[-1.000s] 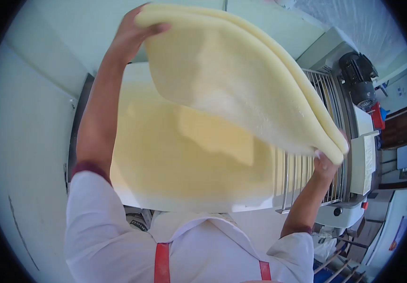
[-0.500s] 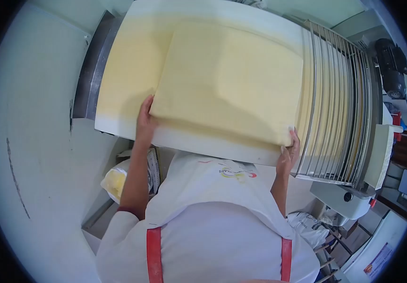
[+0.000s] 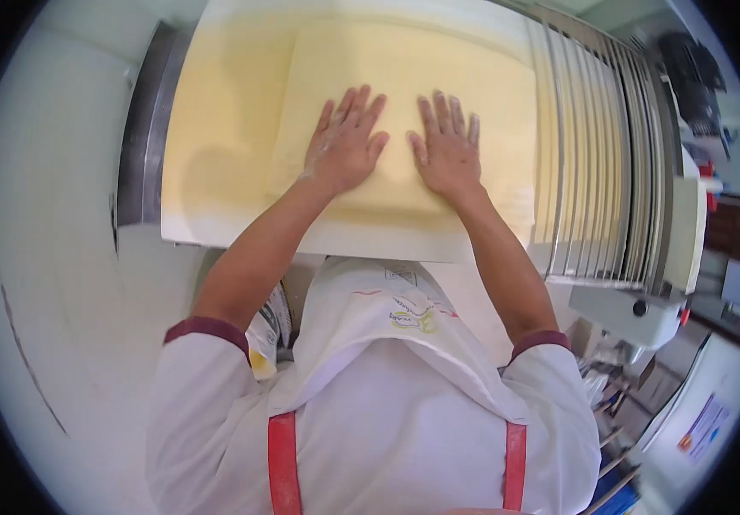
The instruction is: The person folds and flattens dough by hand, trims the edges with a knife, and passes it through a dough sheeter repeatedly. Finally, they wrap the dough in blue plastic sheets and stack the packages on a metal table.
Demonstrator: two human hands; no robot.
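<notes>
A thick pale yellow sheet, which looks like dough, lies on a longer yellow layer over the white machine bed. Palm down on the upper sheet, left of its middle, my left hand has its fingers spread. Across a short gap to the right, my right hand also lies flat with fingers apart. Both hands are dusted with something white and hold nothing. The sheet's parts under my palms are hidden.
A metal wire guard stands over the bed's right end. At the left end is a dark metal tray. A black motor is at the upper right. Below the bed at left sits a bag with yellow on it.
Both hands have left the sheet's lower corners and moved up and inward onto its top, with fingers now spread flat. The view has shifted slightly.
</notes>
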